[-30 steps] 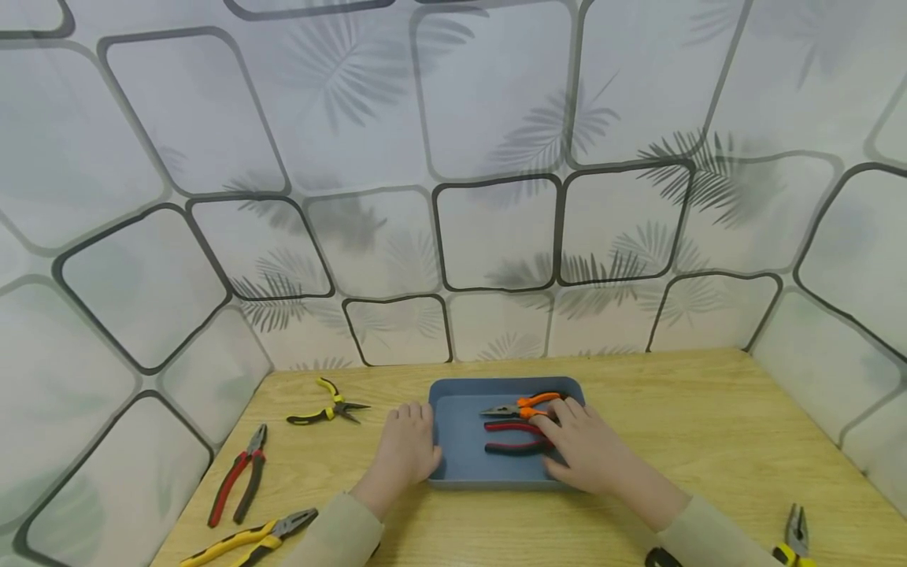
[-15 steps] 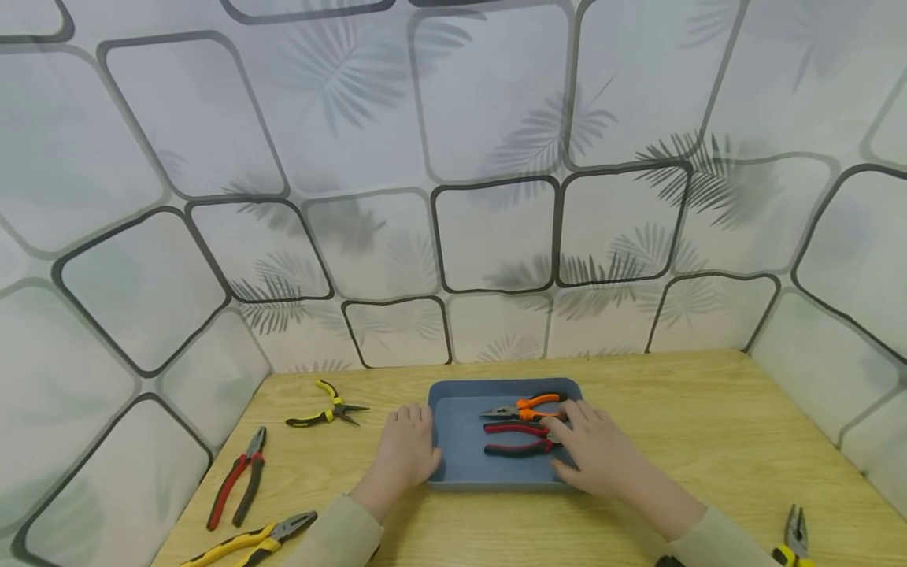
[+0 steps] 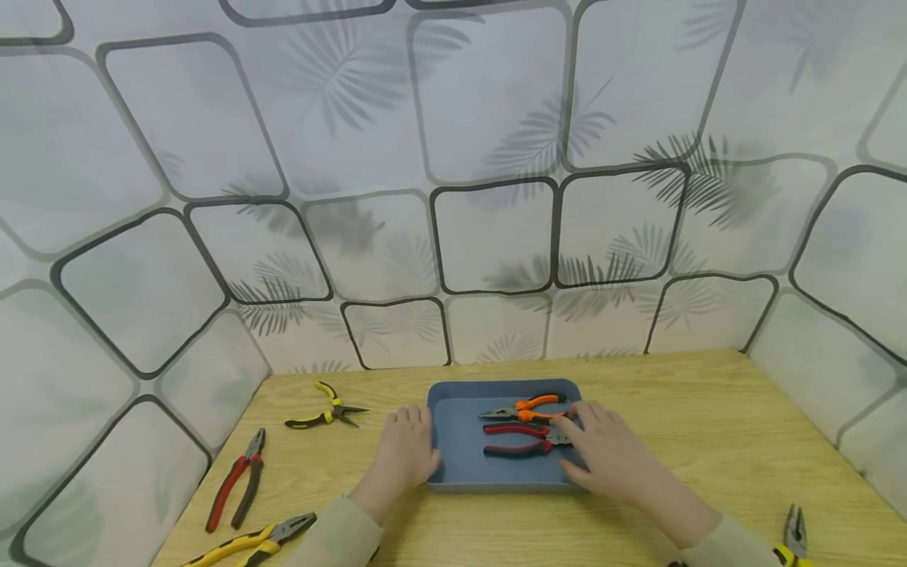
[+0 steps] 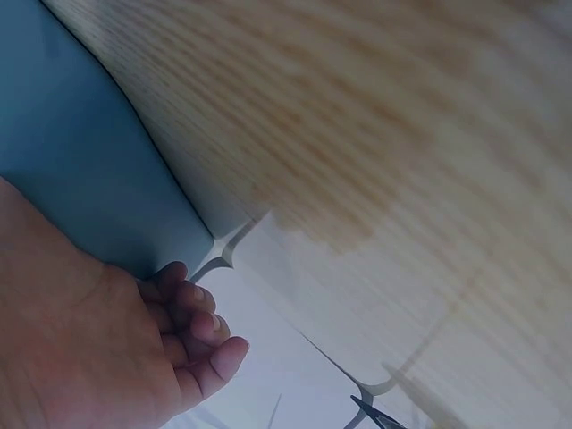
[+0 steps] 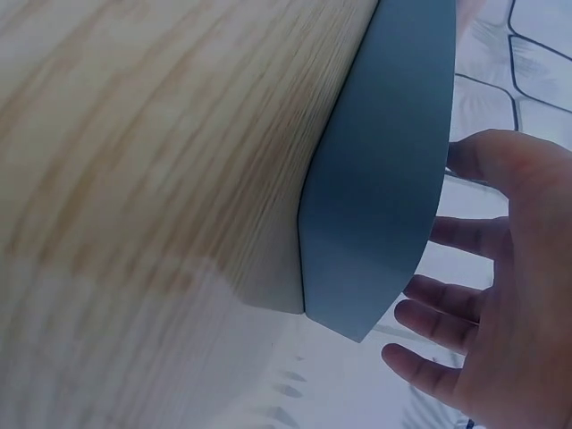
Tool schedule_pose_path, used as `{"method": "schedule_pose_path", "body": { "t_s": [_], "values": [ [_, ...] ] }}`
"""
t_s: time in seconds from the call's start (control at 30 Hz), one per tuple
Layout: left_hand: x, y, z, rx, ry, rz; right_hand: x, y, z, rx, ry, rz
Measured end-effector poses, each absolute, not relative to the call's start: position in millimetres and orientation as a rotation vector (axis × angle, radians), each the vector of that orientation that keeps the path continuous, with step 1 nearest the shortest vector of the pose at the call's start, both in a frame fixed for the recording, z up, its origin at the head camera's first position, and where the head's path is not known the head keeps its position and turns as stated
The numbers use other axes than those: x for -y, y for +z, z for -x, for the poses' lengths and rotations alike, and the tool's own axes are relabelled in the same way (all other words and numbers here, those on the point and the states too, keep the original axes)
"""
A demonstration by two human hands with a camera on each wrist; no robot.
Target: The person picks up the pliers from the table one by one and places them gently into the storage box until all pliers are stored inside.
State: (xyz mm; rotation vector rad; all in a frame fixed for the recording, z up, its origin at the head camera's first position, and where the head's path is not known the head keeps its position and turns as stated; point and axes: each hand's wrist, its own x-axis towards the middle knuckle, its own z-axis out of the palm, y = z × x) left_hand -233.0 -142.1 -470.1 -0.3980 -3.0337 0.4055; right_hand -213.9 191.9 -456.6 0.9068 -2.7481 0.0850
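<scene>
In the head view a blue tray (image 3: 464,474) holds two pairs of pliers. The orange-handled long-nose pliers (image 3: 527,411) lie behind the red-and-black pliers (image 3: 520,450), whose jaws point right. My left hand (image 3: 404,449) grips the tray's left rim, thumb over the edge; in the left wrist view its fingers (image 4: 210,326) curl beside the tray wall. At the tray's right side hovers my right hand (image 3: 609,453), fingers spread and loosely bent. The right wrist view shows those fingers (image 5: 442,326) apart with nothing pinched between them; the tray wall hides the pliers there.
Left of the tray on the wooden table (image 3: 694,425) lie small yellow-and-black pliers (image 3: 329,411), red-and-grey pliers (image 3: 241,484) and larger yellow pliers (image 3: 262,539). Another yellow-handled pair of pliers (image 3: 795,535) is at the front right. Patterned cloth (image 3: 496,236) rises behind the table.
My right hand has let go of the red-and-black pliers and drawn back to the right, baring their head. The pliers lie still in the tray. My left hand stays at the rim.
</scene>
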Motion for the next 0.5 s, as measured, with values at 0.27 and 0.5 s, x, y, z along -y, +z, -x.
{"method": "schedule_pose_path", "body": {
  "t_s": [0.27,0.5],
  "values": [
    [144,-472,233,3.015,0.404,0.404,-197,-454,209,2.772,0.091,-0.882],
    [144,-473,232,3.010,0.396,0.403,-203,-453,207,2.796,0.080,-0.853]
  ]
}}
